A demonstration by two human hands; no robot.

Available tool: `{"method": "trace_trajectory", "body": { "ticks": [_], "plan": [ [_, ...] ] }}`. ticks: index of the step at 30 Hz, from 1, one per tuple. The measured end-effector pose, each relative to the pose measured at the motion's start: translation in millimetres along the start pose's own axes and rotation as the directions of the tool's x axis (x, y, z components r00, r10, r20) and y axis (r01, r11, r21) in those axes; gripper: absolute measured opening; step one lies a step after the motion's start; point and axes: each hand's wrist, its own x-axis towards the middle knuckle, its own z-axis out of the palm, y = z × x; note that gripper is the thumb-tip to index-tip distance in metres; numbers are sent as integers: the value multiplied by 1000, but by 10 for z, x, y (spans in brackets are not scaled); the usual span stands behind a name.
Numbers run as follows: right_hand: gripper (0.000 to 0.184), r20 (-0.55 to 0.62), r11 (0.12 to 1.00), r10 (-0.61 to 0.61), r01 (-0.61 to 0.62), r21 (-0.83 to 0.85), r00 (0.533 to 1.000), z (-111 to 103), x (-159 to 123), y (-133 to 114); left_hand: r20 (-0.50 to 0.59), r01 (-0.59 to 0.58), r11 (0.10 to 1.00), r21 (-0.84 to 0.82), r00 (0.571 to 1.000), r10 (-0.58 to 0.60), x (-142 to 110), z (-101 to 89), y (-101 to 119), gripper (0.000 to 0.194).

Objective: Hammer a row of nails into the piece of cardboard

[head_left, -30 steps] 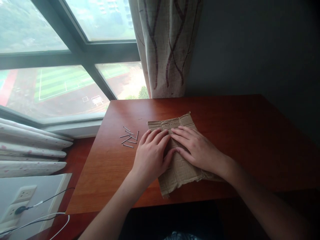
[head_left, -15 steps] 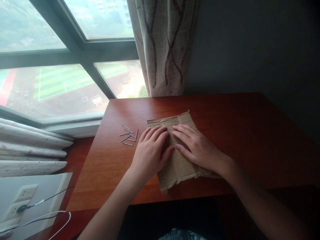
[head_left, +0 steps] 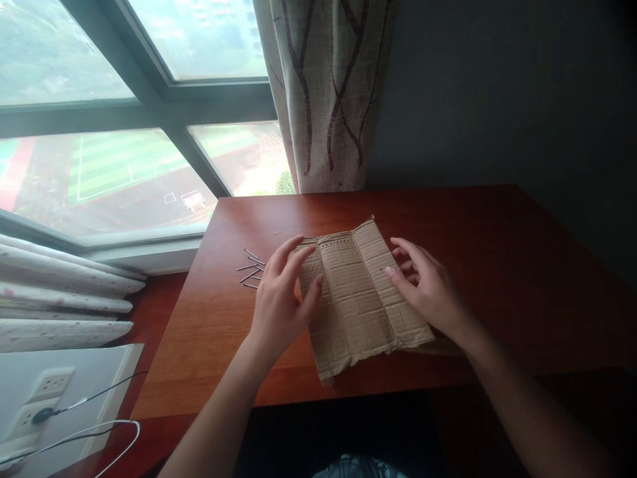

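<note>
Far L: white curtain (head_left: 60, 299), soft fabric w/ pinkish spots, in wavy folds. Below it, pale wall panel w/ white plastic sockets (head_left: 52, 385); blk plug (head_left: 44, 415) in the lower one, its thin dark cable running R. White cable (head_left: 137, 435) loops nearby. Window frame (head_left: 159, 106), smooth grey-green, crosses behind; striped green sports field (head_left: 119, 162) outside, seen thru glass.

Table (head_left: 199, 352): reddish-brn wood, glossy, visible grain, lit mostly on L side. On its L part, loose pile of nails (head_left: 253, 267), thin, straight, metallic, crossing at odd angles; L hand hides the pile's R end.

L hand (head_left: 281, 302): unclenched, fingers bent & spread, thumb apart from them, over L edge of cardboard (head_left: 358, 299); can't tell if fingertips touch it.

Cardboard lies approx. mid-table, near the front edge, btwn both hands. Brn, corrugated, creased lengthwise into panels, w/ cross wrinkles too; bottom edge torn & ragged. Row of small dark holes nr top; one more dark dot nr R edge. Brn strip sticks out past lower R corner, partly under R wrist.

Patterned curtain (head_left: 323, 99) behind table: beige, coarse weave, dark purplish branching lines.

R hand (head_left: 430, 285): open, fingers loosely curled, thumb tip at cardboard's R edge; contact unclear. Beyond, dark plain wall (head_left: 472, 99), in shadow.
</note>
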Motion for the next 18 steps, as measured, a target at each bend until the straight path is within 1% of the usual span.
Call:
{"method": "trace_trajectory", "body": {
  "ticks": [2, 3, 4, 5, 6, 8, 9, 11, 12, 14, 18],
  "plan": [
    [49, 24, 997, 53, -54, 48, 998, 24, 33, 55, -71, 148, 981, -128, 985, -158, -6, 11, -121, 35],
    [48, 40, 994, 79, -82, 79, 996, 35, 47, 74, -65, 233, 949, -214, 966, -251, -9, 21, -180, 37],
    [46, 59, 988, 101, -107, 111, 993, 45, 59, 87, -28, 314, 899, -305, 941, -338, -11, 31, -230, 39],
    [46, 77, 981, 120, -130, 146, 990, 54, 68, 94, 32, 387, 835, -392, 912, -408, -12, 41, -267, 42],
    [47, 92, 972, 136, -151, 182, 986, 62, 74, 93, 104, 445, 765, -467, 886, -452, -11, 50, -288, 46],
    [49, 118, 950, 162, -187, 251, 980, 70, 79, 70, 213, 507, 637, -581, 850, -482, -5, 58, -283, 57],
    [50, 131, 938, 172, -203, 282, 976, 69, 78, 49, 240, 517, 586, -625, 841, -486, -1, 58, -260, 62],
    [50, 161, 915, 188, -232, 331, 969, 52, 64, -6, 257, 516, 503, -693, 829, -496, 1, 45, -196, 70],
    [50, 178, 905, 194, -246, 347, 965, 35, 49, -37, 259, 511, 470, -719, 825, -502, -4, 35, -160, 70],
    [52, 211, 890, 204, -270, 367, 956, -13, 1, -96, 261, 507, 426, -749, 818, -513, -33, 9, -95, 64],
    [60, 280, 845, 267, -364, 391, 922, -105, -142, -137, 313, 547, 388, -742, 794, -520, -156, -18, -12, 53]
  ]
}}
